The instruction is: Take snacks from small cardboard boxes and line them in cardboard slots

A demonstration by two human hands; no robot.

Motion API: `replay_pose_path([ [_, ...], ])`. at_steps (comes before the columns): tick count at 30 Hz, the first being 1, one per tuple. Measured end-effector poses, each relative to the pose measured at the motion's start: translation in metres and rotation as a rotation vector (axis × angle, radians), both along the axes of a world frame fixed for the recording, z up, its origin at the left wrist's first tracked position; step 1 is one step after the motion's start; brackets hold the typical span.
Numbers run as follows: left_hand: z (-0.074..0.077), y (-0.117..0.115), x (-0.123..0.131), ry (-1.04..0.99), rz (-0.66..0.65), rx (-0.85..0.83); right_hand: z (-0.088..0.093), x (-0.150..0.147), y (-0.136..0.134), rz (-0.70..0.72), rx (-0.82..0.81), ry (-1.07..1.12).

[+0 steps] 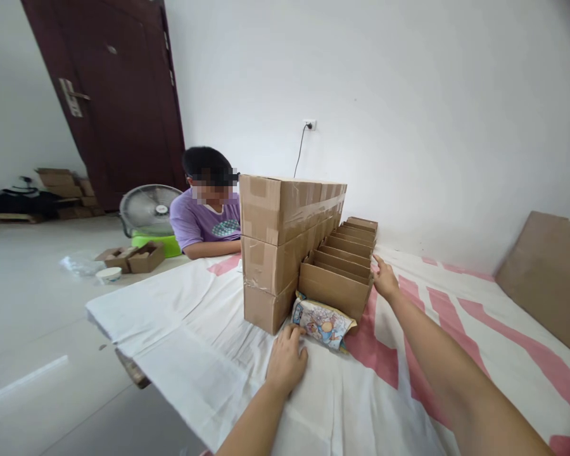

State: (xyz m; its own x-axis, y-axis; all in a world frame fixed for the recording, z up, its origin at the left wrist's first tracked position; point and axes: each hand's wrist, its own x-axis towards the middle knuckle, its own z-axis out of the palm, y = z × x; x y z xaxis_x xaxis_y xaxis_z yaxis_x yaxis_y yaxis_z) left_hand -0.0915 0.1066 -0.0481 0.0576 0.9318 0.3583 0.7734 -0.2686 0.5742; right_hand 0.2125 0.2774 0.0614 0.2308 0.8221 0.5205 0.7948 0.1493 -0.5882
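My left hand [287, 360] rests on the cloth with fingers loosely spread. Its fingertips are at the left end of a patterned soft packet [325, 324], probably wipes, and just in front of the stacked sealed cartons [262, 266]. I cannot tell whether they touch the packet. My right hand [386, 278] is at the right side of a row of open-topped cardboard boxes [335, 286], index finger stretched toward their edge, holding nothing that I can see. The packet lies against the front of the nearest open box. What the open boxes contain is hidden.
A white and pink cloth [209, 335] covers the table. Across it, behind the cartons, sits a person in a purple shirt [194, 218]. A fan [149, 206] and small boxes [145, 258] are on the left. A large cardboard sheet [546, 278] leans at the right.
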Motion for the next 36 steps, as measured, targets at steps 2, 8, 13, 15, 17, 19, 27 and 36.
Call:
replay_pose_path([
  [2,0.001,-0.001,0.000,-0.002,-0.001,-0.007,0.018,-0.003,0.012,0.021,-0.064,-0.070],
  [8,0.001,-0.001,0.000,-0.011,0.008,-0.017,0.044,-0.004,0.014,-0.028,-0.240,-0.215],
  [13,0.002,-0.002,0.001,-0.017,0.003,-0.022,0.054,0.007,-0.004,-0.115,-0.278,-0.263],
  [15,0.003,-0.003,0.001,-0.020,0.005,-0.027,0.058,0.008,-0.011,-0.113,-0.277,-0.272],
  [17,0.004,-0.003,0.001,-0.022,0.008,-0.032,0.063,0.004,-0.016,-0.104,-0.244,-0.275],
  [19,0.004,-0.003,0.001,-0.022,0.009,-0.034,0.071,-0.007,-0.021,-0.074,-0.182,-0.279],
  [27,0.007,-0.003,0.001,-0.012,0.006,-0.052,0.094,-0.081,-0.058,0.495,-0.174,-0.662],
  [36,0.012,-0.006,0.000,0.004,-0.009,-0.082,0.093,-0.090,-0.075,0.324,-0.387,-0.966],
])
